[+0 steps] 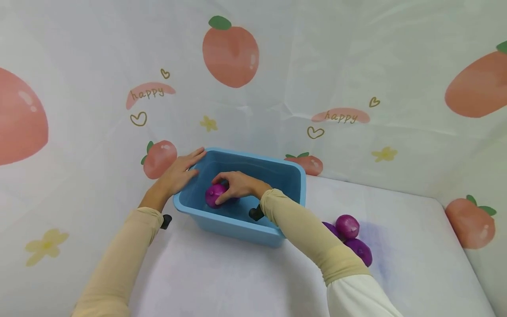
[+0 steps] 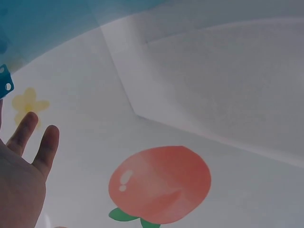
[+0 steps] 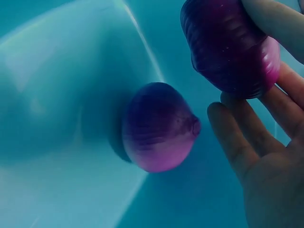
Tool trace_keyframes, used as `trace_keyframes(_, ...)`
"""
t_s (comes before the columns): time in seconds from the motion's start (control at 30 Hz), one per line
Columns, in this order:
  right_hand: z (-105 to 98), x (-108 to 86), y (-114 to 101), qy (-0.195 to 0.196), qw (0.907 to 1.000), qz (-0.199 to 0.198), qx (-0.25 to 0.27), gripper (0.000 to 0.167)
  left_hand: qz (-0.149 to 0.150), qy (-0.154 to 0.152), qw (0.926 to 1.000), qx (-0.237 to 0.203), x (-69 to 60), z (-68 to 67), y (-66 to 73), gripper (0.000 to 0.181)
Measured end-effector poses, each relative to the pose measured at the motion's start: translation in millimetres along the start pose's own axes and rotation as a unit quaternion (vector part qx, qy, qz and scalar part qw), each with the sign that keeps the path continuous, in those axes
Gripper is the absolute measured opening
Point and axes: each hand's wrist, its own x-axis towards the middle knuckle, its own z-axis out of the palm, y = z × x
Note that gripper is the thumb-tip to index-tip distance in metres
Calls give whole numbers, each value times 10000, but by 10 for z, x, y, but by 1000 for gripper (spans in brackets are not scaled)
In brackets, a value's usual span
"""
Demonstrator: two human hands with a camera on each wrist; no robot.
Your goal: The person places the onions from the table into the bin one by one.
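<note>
A blue plastic basin stands on the white cloth. Inside it, my right hand grips a purple onion between thumb and fingers. In the right wrist view, the right hand holds that onion, while another onion lies on the basin floor beside it. My left hand rests on the basin's left rim with its fingers spread. The left wrist view shows part of the left hand, with two fingers extended, below the blue basin.
Several purple onions lie grouped on the cloth to the right of the basin, partly behind my right forearm. A white sheet printed with fruit and flowers rises behind the basin.
</note>
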Motion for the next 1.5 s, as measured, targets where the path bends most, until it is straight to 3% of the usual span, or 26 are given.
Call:
trace_keyframes(1.03,-52,-76,-34,-101,9998,-175,3,69,22,46,10000,40,-2,-41,88,62)
trace_keyframes(1.37,-228,-149,-75,407,9976,-265,497,69,65,40,10000,-28,-27,-1,27,61)
trace_keyframes(1.5,-318,-246,-145,632,9941,-480,737,63,97,41,9999,-69,-21,1,-4,60)
